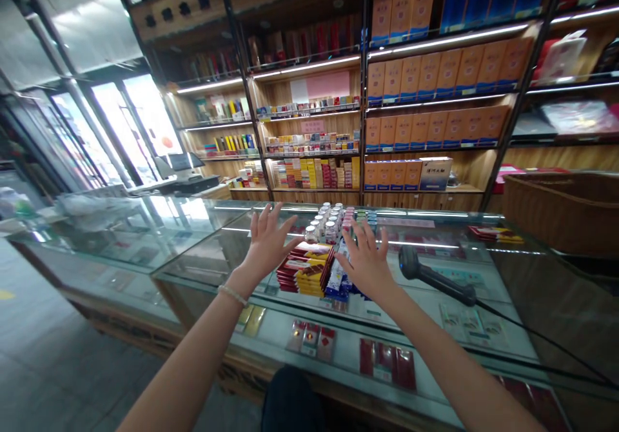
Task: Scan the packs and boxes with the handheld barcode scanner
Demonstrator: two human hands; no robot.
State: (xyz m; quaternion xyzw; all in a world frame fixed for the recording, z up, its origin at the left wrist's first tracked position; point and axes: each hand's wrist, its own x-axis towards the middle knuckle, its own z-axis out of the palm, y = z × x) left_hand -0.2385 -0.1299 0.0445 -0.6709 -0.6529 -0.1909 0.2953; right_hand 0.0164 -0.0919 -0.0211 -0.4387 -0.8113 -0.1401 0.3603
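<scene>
My left hand (267, 242) is stretched out over a glass counter (203, 261) with its fingers spread, holding nothing. My right hand (366, 259) is likewise spread and empty. Between the two hands lies a heap of small packs (309, 267) in red, yellow and blue, stacked on the glass. The left hand hovers at the heap's left side, the right hand at its right side, partly over the blue packs (337, 282). Behind the heap stands a cluster of small white-capped bottles (325, 223).
A black handheld scanner (425, 274) with a cable lies on the glass right of my right hand. A woven basket (563, 209) stands at the far right. Lit shelves (435, 77) of boxed goods fill the back wall. Red packs (387, 361) lie inside the display case.
</scene>
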